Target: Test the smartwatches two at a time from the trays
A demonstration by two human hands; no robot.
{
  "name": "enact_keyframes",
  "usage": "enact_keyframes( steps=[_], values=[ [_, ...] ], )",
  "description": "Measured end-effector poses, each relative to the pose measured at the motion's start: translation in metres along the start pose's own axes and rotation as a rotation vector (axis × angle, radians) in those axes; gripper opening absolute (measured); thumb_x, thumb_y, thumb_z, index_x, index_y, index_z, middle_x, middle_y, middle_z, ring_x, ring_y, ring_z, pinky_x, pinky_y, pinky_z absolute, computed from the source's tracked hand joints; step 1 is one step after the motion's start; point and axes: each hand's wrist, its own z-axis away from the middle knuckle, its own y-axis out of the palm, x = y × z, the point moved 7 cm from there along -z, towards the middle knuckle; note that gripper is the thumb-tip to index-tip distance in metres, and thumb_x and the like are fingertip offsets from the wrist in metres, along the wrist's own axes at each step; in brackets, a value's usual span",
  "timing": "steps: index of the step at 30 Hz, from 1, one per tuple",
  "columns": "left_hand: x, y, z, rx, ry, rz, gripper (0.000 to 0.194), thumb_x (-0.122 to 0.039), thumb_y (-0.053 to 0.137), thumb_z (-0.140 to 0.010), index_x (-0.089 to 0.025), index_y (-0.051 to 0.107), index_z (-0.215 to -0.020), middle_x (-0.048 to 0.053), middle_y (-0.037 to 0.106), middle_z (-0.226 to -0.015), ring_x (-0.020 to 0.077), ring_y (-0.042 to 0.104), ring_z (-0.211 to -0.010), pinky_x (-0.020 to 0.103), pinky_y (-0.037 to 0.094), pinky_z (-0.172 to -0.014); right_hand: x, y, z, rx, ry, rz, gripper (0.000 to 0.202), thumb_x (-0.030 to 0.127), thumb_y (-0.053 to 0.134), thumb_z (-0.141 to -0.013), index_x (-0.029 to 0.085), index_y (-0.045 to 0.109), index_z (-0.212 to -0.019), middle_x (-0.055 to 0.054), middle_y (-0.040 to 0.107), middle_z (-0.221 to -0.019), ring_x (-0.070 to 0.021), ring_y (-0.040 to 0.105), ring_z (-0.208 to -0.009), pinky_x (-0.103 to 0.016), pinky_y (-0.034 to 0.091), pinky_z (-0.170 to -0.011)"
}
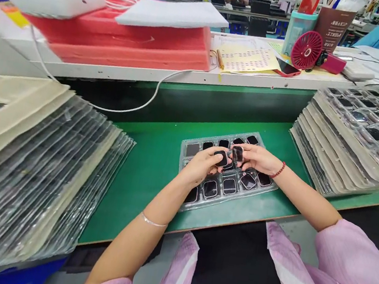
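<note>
Above a clear plastic tray (181, 203) on the green work surface, both hands are close together. My left hand (202, 165) grips a dark rounded-square piece (221, 158) between thumb and fingers. In my right hand (257, 158), a second dark square piece (237, 154) is pinched by its edge, just right of the first one. The tray sits slightly askew and holds several dark square pieces in its compartments, among them one with a light rim (229, 185) and one turned diagonally (248, 181). My fingers partly hide the middle compartments.
Tall leaning stacks of clear trays stand at the left (77, 159) and right (329, 147). Behind, a white shelf (254, 81) bears red foam (125, 48), papers, a pink fan (306, 50) and a cup (298, 32). A white cable (149, 101) hangs down. People sit farther back.
</note>
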Motion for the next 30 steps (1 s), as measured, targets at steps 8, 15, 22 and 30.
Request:
enact_keyframes(
  steps=[8, 15, 22, 30],
  values=[
    [-0.005, 0.0, 0.018, 0.133, -0.053, 0.172, 0.06, -0.042, 0.082, -0.073, -0.021, 0.065, -0.127, 0.012, 0.073, -0.111, 0.013, 0.066, -0.067, 0.02, 0.047, -0.051, -0.003, 0.012, 0.009, 0.052, -0.079, 0.011, 0.05, 0.037, 0.081, -0.08, 0.015, 0.064, -0.122, -0.007, 0.073, -0.103, -0.012, 0.073, -0.074, -0.021, 0.064, -0.066],
    [-0.002, -0.003, 0.017, 0.078, -0.01, 0.059, 0.057, -0.045, 0.076, -0.079, -0.019, 0.061, -0.126, 0.011, 0.072, -0.107, 0.0185, 0.072, -0.077, 0.024, 0.054, -0.059, -0.011, 0.019, 0.012, 0.04, -0.114, 0.201, 0.05, 0.036, 0.075, -0.086, 0.014, 0.06, -0.128, -0.007, 0.072, -0.097, -0.0117, 0.073, -0.071, -0.023, 0.064, -0.067],
    [-0.004, 0.0, 0.02, 0.0, 0.021, -0.14, 0.05, -0.023, 0.068, -0.079, -0.017, 0.057, -0.127, 0.009, 0.069, -0.11, 0.02, 0.072, -0.088, 0.029, 0.058, -0.072, -0.01, 0.018, 0.014, -0.081, -0.148, 0.36, 0.039, 0.019, 0.055, -0.092, 0.016, 0.058, -0.131, -0.011, 0.067, -0.12, -0.015, 0.074, -0.084, -0.026, 0.064, -0.069],
    [-0.001, 0.001, 0.022, -0.011, -0.002, -0.175, 0.047, -0.022, 0.066, -0.078, -0.016, 0.056, -0.123, 0.012, 0.072, -0.111, 0.023, 0.075, -0.088, 0.029, 0.057, -0.068, -0.006, 0.021, 0.016, -0.1, -0.172, 0.401, 0.036, 0.012, 0.053, -0.085, 0.016, 0.059, -0.121, -0.009, 0.07, -0.114, -0.0118, 0.072, -0.076, -0.021, 0.059, -0.062]
  ],
)
